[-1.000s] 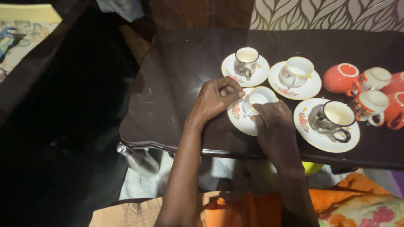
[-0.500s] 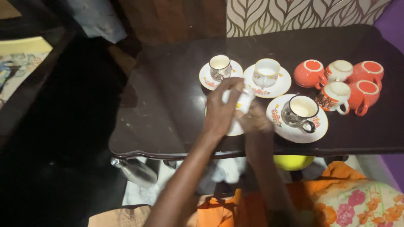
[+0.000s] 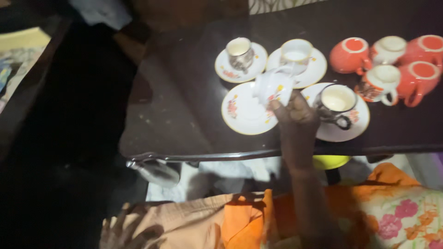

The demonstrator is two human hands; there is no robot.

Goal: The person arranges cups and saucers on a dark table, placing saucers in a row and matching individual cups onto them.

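The right hand (image 3: 297, 121) holds a white teacup (image 3: 274, 87) with small red and yellow flowers on it, lifted clear of the dark tabletop (image 3: 180, 106) and tipped over so that its mouth faces away from the person; the grip is closed around the cup's lower side, with the fingertips pressed on its wall. Taking that lifted cup as the landmark: directly below and a little to its left lies an empty flowered saucer (image 3: 244, 115), white with a yellow rim, bare in the middle. Beyond the cup and to its left stands a silver-patterned cup on its saucer (image 3: 240, 53). Just beyond the cup, almost touching its upper edge in this view, is a white cup on a saucer (image 3: 296, 50). To the right of the cup, just beside the holding hand, a dark patterned cup with a black handle (image 3: 337, 101) stands on its own saucer (image 3: 355, 124). Farther right of the cup is a cluster of red and white mugs (image 3: 392, 69), standing close together. The left hand (image 3: 124, 230) is well away from the cup, down at the near edge of the view, resting blurred on pale cloth over the lap with fingers spread and holding nothing. Below the tabletop's near edge, under the cup, a yellow round object (image 3: 330, 162) shows in part.
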